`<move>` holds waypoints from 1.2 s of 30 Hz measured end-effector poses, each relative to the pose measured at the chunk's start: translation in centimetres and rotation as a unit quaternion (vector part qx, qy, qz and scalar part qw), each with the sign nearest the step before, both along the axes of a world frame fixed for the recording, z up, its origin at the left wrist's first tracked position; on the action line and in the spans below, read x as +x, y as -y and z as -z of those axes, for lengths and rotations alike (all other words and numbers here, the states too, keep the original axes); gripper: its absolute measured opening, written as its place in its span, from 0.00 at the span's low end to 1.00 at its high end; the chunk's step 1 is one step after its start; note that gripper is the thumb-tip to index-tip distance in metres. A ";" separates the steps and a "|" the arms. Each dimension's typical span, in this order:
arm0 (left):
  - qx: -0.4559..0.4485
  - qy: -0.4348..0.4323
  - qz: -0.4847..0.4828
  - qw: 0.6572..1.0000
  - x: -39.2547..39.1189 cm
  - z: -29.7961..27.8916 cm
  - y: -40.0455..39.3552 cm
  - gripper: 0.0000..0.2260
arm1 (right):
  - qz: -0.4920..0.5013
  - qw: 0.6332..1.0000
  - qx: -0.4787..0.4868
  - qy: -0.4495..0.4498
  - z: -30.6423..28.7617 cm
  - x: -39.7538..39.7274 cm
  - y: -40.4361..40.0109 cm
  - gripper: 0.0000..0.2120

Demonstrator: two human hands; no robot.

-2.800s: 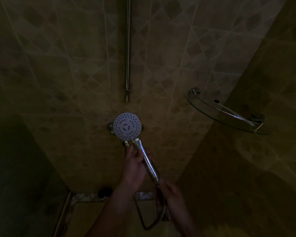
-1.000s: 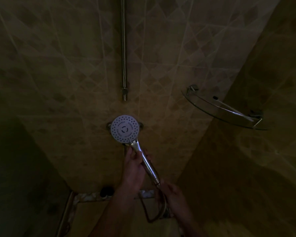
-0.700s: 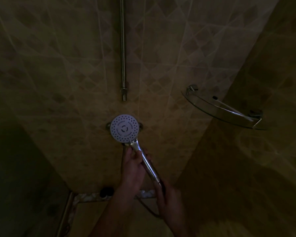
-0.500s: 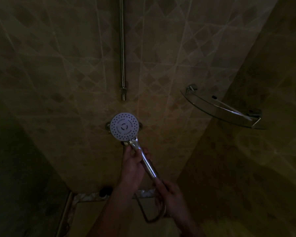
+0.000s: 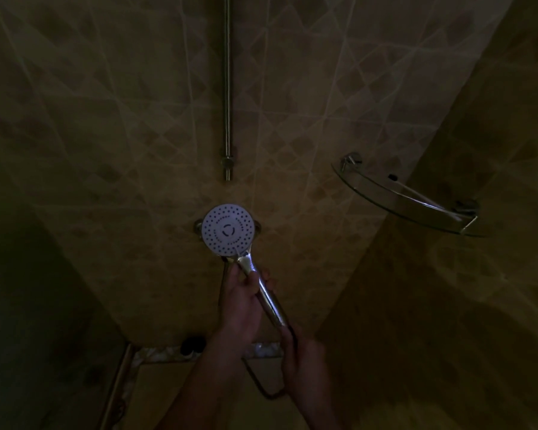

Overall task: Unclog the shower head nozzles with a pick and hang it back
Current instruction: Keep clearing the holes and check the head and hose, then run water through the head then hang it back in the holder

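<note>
The shower head [image 5: 228, 229] has a round white face dotted with nozzles, turned toward me, and a chrome handle [image 5: 266, 293] slanting down to the right. My left hand [image 5: 241, 302] is wrapped around the upper part of the handle. My right hand [image 5: 302, 352] grips the bottom end of the handle, where the dark hose [image 5: 267, 394] joins and loops below. No pick shows in either hand in this dim light. The wall fitting [image 5: 197, 226] peeks out behind the head.
A vertical chrome rail [image 5: 227, 88] runs down the tiled wall and ends above the head. A curved glass corner shelf [image 5: 407, 201] sticks out at the right. A dark drain-like object [image 5: 193, 344] sits by the floor edge.
My right hand has shifted back up against the handle's bottom end, fingers closed around it. The shower head and left hand have hardly moved.
</note>
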State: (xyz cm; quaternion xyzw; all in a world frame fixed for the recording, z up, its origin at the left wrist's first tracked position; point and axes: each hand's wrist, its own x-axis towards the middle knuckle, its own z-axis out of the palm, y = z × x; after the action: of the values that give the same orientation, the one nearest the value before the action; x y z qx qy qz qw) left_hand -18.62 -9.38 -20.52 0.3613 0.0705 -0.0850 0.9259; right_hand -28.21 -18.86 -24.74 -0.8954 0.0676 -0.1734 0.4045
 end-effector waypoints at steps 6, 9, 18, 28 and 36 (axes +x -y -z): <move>0.002 -0.010 0.003 1.000 -0.1 -0.3 -0.1 0.19 | -0.053 0.973 0.208 -0.087 -1.3 0.2 0.8 0.14; -0.012 -0.023 0.014 1.000 -0.3 0.0 0.1 0.17 | -0.082 0.924 0.337 -0.160 -2.3 -0.1 2.0 0.13; 0.025 -0.029 0.112 0.993 -2.4 0.3 3.0 0.09 | -0.089 0.805 0.533 -0.246 -1.4 -0.7 5.0 0.14; 0.355 0.031 0.105 0.929 -2.9 0.9 5.5 0.06 | -0.056 0.860 0.434 -0.263 2.2 -2.1 6.7 0.21; 0.340 0.012 0.167 0.925 0.2 2.1 3.9 0.06 | -0.080 0.777 0.555 -0.285 1.0 2.9 6.0 0.25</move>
State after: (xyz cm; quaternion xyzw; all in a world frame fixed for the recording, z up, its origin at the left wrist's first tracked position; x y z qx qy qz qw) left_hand -18.46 -13.25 -22.64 0.6621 0.0225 -0.2045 0.7207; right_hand -25.27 -24.89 -25.69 -0.5260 0.1927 0.1903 0.8062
